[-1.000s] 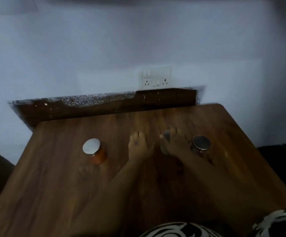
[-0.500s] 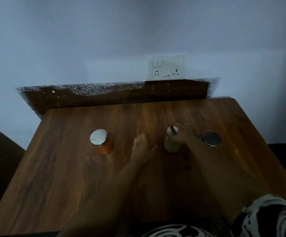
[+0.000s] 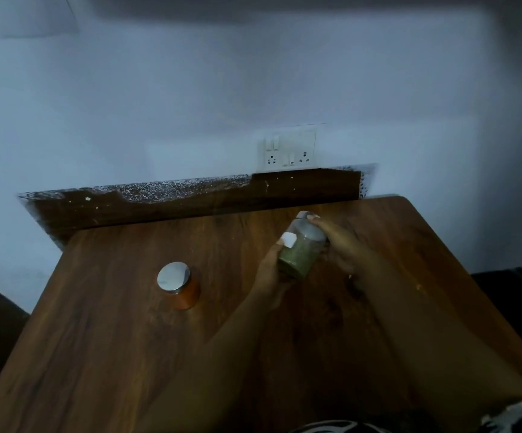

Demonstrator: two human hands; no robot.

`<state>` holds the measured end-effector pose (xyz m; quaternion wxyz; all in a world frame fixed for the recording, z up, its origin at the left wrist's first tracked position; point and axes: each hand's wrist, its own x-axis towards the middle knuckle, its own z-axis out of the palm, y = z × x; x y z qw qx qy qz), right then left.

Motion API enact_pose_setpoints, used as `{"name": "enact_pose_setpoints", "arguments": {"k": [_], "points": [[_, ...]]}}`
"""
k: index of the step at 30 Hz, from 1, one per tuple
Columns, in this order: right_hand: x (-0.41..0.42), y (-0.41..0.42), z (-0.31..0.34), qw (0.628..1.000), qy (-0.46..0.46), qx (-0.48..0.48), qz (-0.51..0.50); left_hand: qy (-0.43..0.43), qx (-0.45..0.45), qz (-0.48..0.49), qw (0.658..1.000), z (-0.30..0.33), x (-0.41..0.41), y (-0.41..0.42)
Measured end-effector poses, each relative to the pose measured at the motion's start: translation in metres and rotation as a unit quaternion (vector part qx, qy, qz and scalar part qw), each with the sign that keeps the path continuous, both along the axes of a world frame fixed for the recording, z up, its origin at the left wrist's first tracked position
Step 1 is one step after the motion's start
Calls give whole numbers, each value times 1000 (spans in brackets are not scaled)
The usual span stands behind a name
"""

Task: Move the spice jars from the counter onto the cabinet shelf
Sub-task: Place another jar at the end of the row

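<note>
A clear jar of green spice (image 3: 297, 257) with a white label is off the wooden counter (image 3: 122, 345), tilted with its lid end toward the wall. My left hand (image 3: 270, 273) grips its left side and bottom. My right hand (image 3: 345, 245) holds its upper right side near the lid. An orange spice jar (image 3: 180, 285) with a silver lid stands upright on the counter, left of my hands. The third jar seen earlier does not show; my right hand covers that spot. No cabinet shelf is clearly in view.
A dark wooden back strip (image 3: 191, 204) runs along the counter's far edge against a pale wall. A white switch and socket plate (image 3: 289, 151) sits above it. A dark band (image 3: 253, 7) crosses the top of the view. Dark furniture flanks both sides.
The green spice jar stood on the counter under my right hand; now it is lifted and tilted, held by both hands. My left hand moved right from the counter onto the jar.
</note>
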<state>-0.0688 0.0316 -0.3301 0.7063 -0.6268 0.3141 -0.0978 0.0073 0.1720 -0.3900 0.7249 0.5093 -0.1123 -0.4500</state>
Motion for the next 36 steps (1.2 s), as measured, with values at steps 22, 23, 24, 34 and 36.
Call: {"name": "enact_pose_setpoints", "arguments": {"k": [22, 23, 24, 34, 36], "points": [[-6, -10, 54, 993, -16, -116, 25, -298, 3, -57, 953, 49, 0, -1], [-6, -9, 57, 994, -21, -109, 25, -297, 3, -42, 954, 50, -1, -2], [-6, -9, 60, 994, -25, -105, 24, -302, -2, -30, 953, 51, -2, -3], [-5, -12, 71, 996, -16, -90, 10, -304, 5, -74, 950, 66, 2, -5], [-4, -12, 73, 995, -13, -95, 14, -294, 3, -78, 953, 67, 2, -6]]}}
